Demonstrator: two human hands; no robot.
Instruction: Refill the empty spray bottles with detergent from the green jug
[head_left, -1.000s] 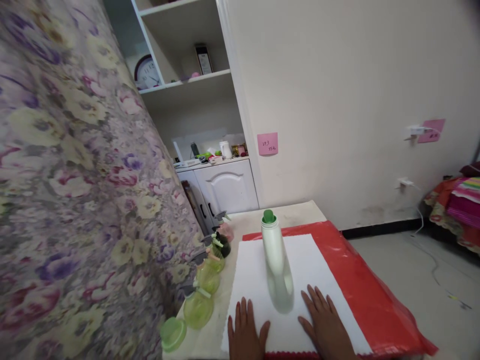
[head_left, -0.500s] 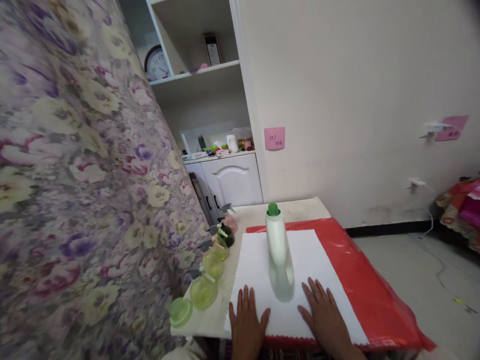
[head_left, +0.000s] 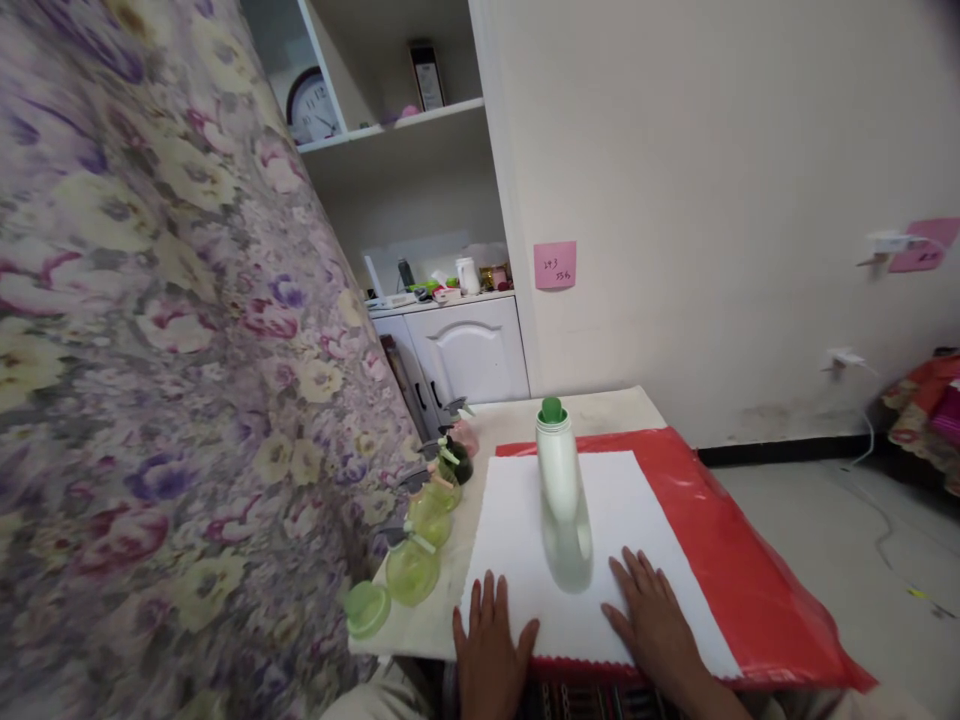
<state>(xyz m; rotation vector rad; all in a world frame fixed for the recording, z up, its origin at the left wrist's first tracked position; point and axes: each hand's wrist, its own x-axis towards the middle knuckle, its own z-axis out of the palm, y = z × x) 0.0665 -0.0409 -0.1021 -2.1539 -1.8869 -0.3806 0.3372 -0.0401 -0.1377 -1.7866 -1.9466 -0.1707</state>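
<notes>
A tall white bottle (head_left: 564,505) with a green cap stands upright on a white mat (head_left: 525,545) that covers part of a red sheet (head_left: 720,540) on a small table. My left hand (head_left: 490,645) lies flat on the mat's near left edge, fingers stretched out. My right hand (head_left: 655,625) lies flat on the mat just right of the bottle's base, fingers spread. Neither hand touches the bottle and both hold nothing.
Several spray bottles (head_left: 420,545), green and pink, line the table's left edge beside a flowered curtain (head_left: 150,380). A green lid (head_left: 365,609) sits at the near left corner. Behind stand a white cabinet (head_left: 469,350), shelves with a clock (head_left: 311,105), and a wall with pink notes (head_left: 555,265).
The camera has pulled back and tilted a little, so the table's near edge now shows. Both hands stay flat on the mat in the same places.
</notes>
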